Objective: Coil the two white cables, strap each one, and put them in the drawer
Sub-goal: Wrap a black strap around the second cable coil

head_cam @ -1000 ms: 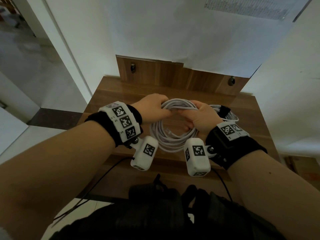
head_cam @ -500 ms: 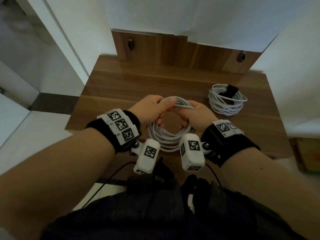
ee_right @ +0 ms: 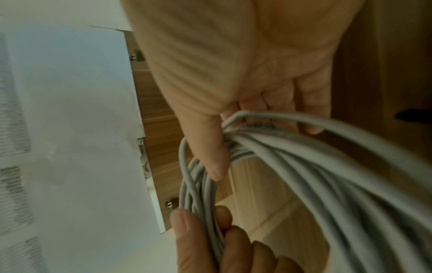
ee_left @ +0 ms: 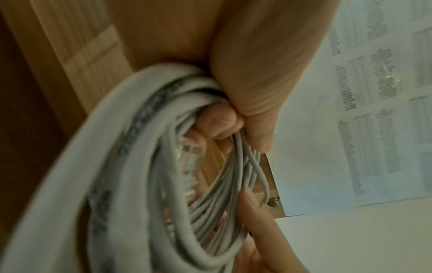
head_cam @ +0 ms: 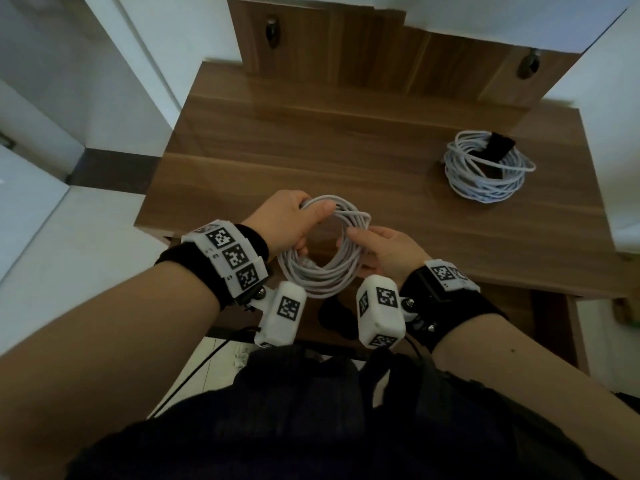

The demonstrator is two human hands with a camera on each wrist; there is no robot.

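Small wood-grain table (head_cam: 311, 140) against a white wall, with printed sheets hanging above its back panel; it lies under and beyond both hands.

Coiled white cable (head_cam: 323, 251): held in the air between the hands, over the near edge of the table. No strap visible on it.
Left hand (head_cam: 284, 220): fingers and thumb curled round the far-left arc of the coil, bunching the turns together. In the left wrist view a clear plug end shows inside the loop, just beside the curled fingers.
Right hand (head_cam: 384, 251): on the right arc, thumb over the strands and fingers beneath. The right wrist view shows the thumb pressing the bundle down; fingers fairly straight, a looser hold than the left.

Second coil (head_cam: 488, 168): well beyond and to the right of the right hand, lying flat on the table with a black strap (head_cam: 498, 148) round its far side.

Handling, judged: cable looks light, springy, with a smooth jacket; the turns sit unevenly and one loop stands proud near the right thumb. Likely to spring open if either hold eases. Best held across the whole bundle, all turns pinched at one spot, leaving the opposite arc free for a strap.

No drawer identified in any view.
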